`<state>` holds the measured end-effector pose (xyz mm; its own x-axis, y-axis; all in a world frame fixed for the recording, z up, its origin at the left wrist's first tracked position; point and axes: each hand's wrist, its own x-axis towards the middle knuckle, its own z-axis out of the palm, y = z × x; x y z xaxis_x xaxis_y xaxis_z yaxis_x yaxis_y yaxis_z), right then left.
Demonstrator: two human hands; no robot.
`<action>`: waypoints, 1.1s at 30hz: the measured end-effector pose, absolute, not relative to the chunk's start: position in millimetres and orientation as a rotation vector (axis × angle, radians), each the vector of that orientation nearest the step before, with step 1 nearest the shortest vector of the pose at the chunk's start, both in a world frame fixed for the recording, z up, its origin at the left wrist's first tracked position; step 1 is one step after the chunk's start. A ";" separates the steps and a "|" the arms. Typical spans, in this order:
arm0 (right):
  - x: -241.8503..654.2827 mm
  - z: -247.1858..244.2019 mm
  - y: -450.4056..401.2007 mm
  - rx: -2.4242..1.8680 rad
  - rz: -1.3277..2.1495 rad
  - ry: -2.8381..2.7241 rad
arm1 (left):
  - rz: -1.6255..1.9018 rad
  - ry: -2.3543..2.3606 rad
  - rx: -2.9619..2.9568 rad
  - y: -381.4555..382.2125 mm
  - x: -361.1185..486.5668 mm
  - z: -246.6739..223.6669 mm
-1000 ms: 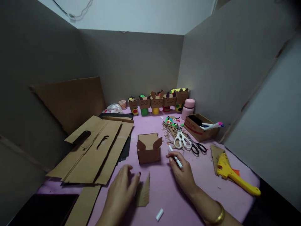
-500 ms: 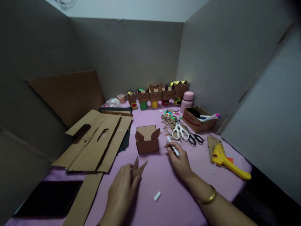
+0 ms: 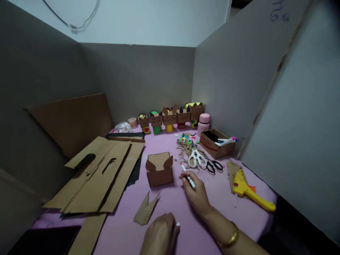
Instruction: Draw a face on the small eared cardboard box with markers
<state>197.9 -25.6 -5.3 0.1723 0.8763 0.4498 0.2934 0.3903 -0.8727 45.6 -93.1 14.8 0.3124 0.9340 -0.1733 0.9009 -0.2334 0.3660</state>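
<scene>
My right hand point(image 3: 196, 194) holds a white marker point(image 3: 189, 177), its orange tip uncovered and pointing up and away from me. Between thumb and fingers of my left hand point(image 3: 160, 235) is the small white marker cap point(image 3: 177, 224), mostly covered by the fingers. Just beyond that hand, a cardboard piece with two pointed ears point(image 3: 145, 211) lies flat on the table. Farther on stands a small cardboard box point(image 3: 159, 175) with two rounded ears at its front corners.
Flattened cardboard point(image 3: 92, 180) covers the left side. White scissors point(image 3: 197, 157), black-handled scissors point(image 3: 214, 165) and paper scraps lie to the right. A yellow glue gun point(image 3: 245, 189), a pen box point(image 3: 216, 147), a pink bottle point(image 3: 203, 124) and several cardboard animal figures point(image 3: 169, 118) surround the work area.
My left hand has let go of the pointed-ear piece, moved right and nearer to me, and picked up the cap. The right hand keeps the marker. The view has tilted up.
</scene>
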 end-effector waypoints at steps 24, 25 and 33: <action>197.0 -13.3 -23.0 -1.159 0.666 -1.397 | 1.376 1.434 1.722 19.8 -19.0 21.1; 196.7 -13.8 -22.4 -1.158 0.659 -1.398 | 1.352 1.385 1.725 23.8 -18.0 18.6; 199.3 -13.1 -20.5 -1.175 0.624 -1.364 | 1.628 1.481 1.912 -22.8 -2.7 12.3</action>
